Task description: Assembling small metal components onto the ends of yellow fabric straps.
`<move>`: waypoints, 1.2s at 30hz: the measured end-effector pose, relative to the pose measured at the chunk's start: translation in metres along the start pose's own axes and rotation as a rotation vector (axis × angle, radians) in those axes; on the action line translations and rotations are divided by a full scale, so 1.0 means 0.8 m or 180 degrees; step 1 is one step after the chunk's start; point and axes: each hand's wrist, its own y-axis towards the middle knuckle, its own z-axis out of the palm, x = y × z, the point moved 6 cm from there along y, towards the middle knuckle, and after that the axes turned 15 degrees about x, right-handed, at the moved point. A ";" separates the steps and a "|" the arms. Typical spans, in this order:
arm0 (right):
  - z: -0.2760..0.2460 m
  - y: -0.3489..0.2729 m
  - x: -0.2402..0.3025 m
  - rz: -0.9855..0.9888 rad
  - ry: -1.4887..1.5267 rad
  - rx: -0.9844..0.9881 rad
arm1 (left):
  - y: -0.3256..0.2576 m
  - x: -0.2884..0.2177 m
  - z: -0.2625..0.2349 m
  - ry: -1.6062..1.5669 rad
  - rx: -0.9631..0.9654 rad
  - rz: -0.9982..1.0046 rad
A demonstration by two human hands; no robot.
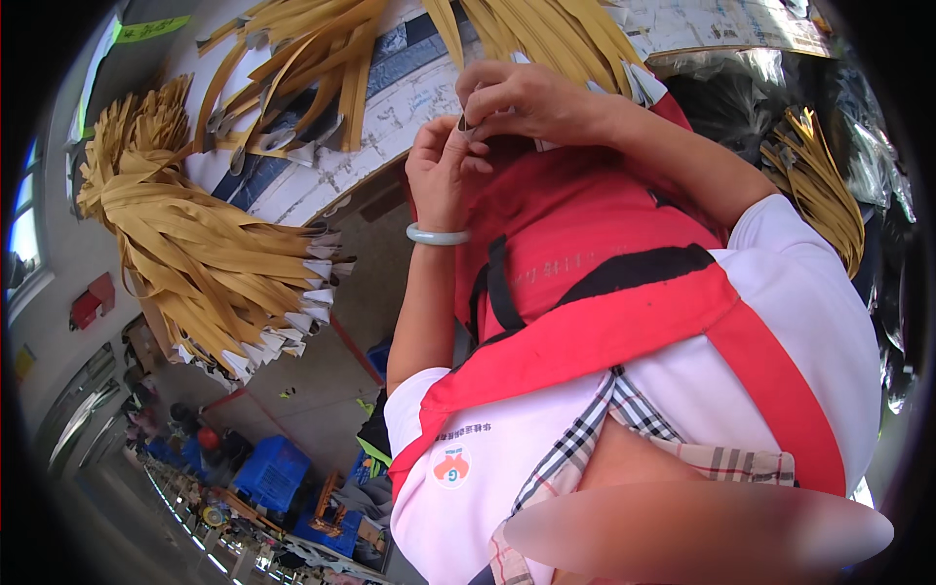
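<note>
In front of the red apron [585, 224], both of my hands meet at the table's near edge. My left hand [441, 168], with a pale bangle on the wrist, is closed with its fingertips pinching. Across from it, my right hand [526, 102] is bent inward, its fingers closed too. Between their fingertips is a small dark, curved piece [465, 124]; its kind is too small to make out. Just beyond the right hand, long flat tan tape strips [556, 34] lie on the table, some ending in white tips.
More tan strips [312, 68] spread over the white, worn tabletop [409, 93]. A thick tied bundle of strips [185, 214] hangs over the left edge, white ends down. Another bundle [824, 185] lies by clear plastic at right. A blue crate [273, 473] stands on the floor.
</note>
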 end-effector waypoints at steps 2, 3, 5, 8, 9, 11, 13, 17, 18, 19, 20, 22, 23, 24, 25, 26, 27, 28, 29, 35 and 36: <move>-0.005 0.002 -0.004 -0.0197 0.0020 0.0023 | 0.002 -0.043 0.021 0.1086 -0.0178 0.0847; -0.010 0.004 -0.014 -0.0172 0.0723 -0.0024 | 0.006 -0.054 0.020 0.1091 -0.0179 0.0862; -0.018 0.008 -0.017 -0.0154 0.1419 -0.0060 | 0.015 -0.074 0.027 0.1500 0.0365 0.0907; -0.027 0.018 -0.017 0.0244 0.2158 0.0082 | 0.026 -0.091 0.021 0.1628 0.0414 0.0994; -0.030 0.020 -0.018 0.0235 0.2149 0.0083 | 0.030 -0.096 0.024 0.1812 0.0514 0.1062; -0.028 0.024 -0.023 0.0318 0.2428 0.0311 | 0.036 -0.101 0.026 0.1813 0.0500 0.1171; -0.032 0.026 -0.025 0.0334 0.2521 0.0449 | 0.043 -0.098 0.025 0.1286 0.0733 0.0902; -0.037 0.027 -0.023 0.0471 0.2376 0.0673 | 0.050 -0.095 0.014 0.0888 0.0563 0.0387; -0.038 0.030 -0.022 0.0471 0.2383 0.0666 | 0.051 -0.096 0.009 0.0967 0.0393 0.0372; -0.039 0.031 -0.022 0.0540 0.2253 0.0585 | 0.051 -0.096 0.004 0.1047 0.0220 0.0357; -0.040 0.034 -0.022 0.0604 0.2123 0.0513 | 0.053 -0.096 0.003 0.1050 0.0212 0.0353; -0.044 0.040 -0.017 0.0608 0.1825 0.0254 | 0.052 -0.102 0.002 0.1415 -0.0102 0.0683; -0.050 0.040 -0.017 0.0624 0.1510 -0.0021 | 0.054 -0.095 0.005 0.1413 -0.0101 0.0679; -0.046 0.043 -0.018 0.0626 0.1514 -0.0020 | 0.053 -0.093 0.006 0.1728 -0.0314 0.0897; -0.051 0.045 -0.014 0.0462 0.0519 -0.0389 | 0.049 -0.093 0.008 0.2044 -0.0532 0.1115; -0.053 0.043 -0.006 0.0301 -0.0483 -0.0751 | 0.047 -0.095 0.017 0.2756 -0.0555 0.1320; -0.047 0.042 -0.008 0.0310 -0.0483 -0.0753 | 0.047 -0.094 0.016 0.2751 -0.0548 0.1316; -0.044 0.039 -0.008 0.0280 -0.0365 -0.0946 | 0.048 -0.090 0.012 0.2157 -0.0383 0.1227; -0.043 0.036 -0.009 0.0233 -0.0245 -0.1124 | 0.049 -0.086 0.010 0.1568 -0.0241 0.1141; -0.033 0.031 -0.024 -0.0268 0.1232 -0.0826 | 0.039 -0.116 0.011 0.1966 -0.0031 0.1018; -0.031 0.033 -0.023 -0.0082 0.1609 -0.0804 | 0.041 -0.112 0.008 0.2168 0.0247 0.0978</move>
